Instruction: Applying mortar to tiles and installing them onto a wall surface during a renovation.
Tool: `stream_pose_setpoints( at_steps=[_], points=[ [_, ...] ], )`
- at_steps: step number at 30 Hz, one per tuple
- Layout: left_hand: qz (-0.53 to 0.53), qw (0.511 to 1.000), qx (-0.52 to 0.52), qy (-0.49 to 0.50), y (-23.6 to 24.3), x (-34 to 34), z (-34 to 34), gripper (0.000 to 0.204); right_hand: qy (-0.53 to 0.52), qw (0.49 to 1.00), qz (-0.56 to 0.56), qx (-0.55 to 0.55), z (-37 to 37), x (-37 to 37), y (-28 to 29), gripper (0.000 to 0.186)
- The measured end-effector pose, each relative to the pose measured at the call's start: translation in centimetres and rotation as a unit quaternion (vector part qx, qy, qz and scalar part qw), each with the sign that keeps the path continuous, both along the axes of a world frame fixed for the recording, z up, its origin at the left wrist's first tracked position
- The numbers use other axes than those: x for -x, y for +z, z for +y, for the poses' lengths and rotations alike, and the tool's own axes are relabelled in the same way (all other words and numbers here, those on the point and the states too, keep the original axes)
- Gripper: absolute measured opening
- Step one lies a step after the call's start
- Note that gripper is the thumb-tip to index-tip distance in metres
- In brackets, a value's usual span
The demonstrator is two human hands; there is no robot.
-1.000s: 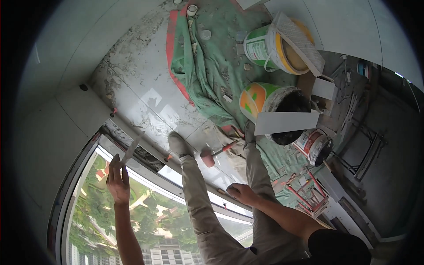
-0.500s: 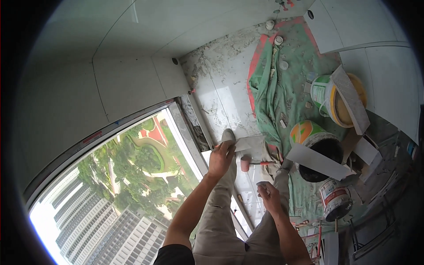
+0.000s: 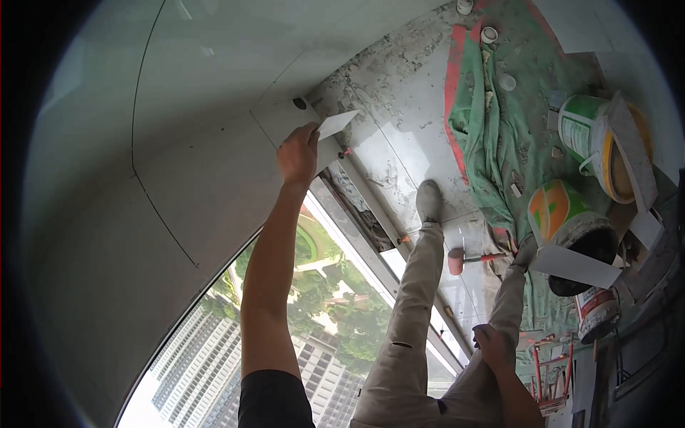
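Note:
My left hand (image 3: 298, 153) is raised against the pale tiled wall (image 3: 207, 167), close to its corner above the window. Its fingers are closed on the edge of a thin white tile piece (image 3: 338, 124), which sticks out to the right of the hand. A dark round hole (image 3: 300, 104) in the wall lies just above that hand. Low down, my right hand (image 3: 494, 345) rests by my right leg with its fingers curled in. Whatever those fingers may hold is hidden.
A red-headed mallet (image 3: 457, 262) lies on the floor between my feet. Green sheeting (image 3: 492, 157) covers the floor to the right. Several paint buckets stand there, one green and white (image 3: 581, 132), another with a white board (image 3: 576, 267) across it. The window (image 3: 328, 285) slants below my left arm.
My left hand has moved up and left to the wall, carrying the white tile piece. My right hand has dropped toward my leg. The whole view has shifted.

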State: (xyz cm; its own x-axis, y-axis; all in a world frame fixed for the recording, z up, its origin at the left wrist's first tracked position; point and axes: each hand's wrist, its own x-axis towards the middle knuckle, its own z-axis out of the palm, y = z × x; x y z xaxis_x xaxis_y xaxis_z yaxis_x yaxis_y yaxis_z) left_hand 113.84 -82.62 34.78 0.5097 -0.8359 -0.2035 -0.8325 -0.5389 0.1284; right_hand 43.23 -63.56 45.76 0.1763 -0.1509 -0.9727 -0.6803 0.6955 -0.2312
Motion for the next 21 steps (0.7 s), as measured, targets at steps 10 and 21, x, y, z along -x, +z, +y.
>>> stream_pose_setpoints(
  at_steps=[10,21],
  points=[
    [-0.073,0.996,-0.032,-0.028,-8.5,-12.7,-4.7,0.025,-0.071,0.992,0.041,-0.093,3.1,-7.2,-1.4,0.022],
    [-0.119,0.989,-0.072,-0.048,-12.7,-15.8,-4.9,0.026,-0.14,0.982,0.054,-0.117,3.4,-10.3,-1.9,0.018]
  ],
)
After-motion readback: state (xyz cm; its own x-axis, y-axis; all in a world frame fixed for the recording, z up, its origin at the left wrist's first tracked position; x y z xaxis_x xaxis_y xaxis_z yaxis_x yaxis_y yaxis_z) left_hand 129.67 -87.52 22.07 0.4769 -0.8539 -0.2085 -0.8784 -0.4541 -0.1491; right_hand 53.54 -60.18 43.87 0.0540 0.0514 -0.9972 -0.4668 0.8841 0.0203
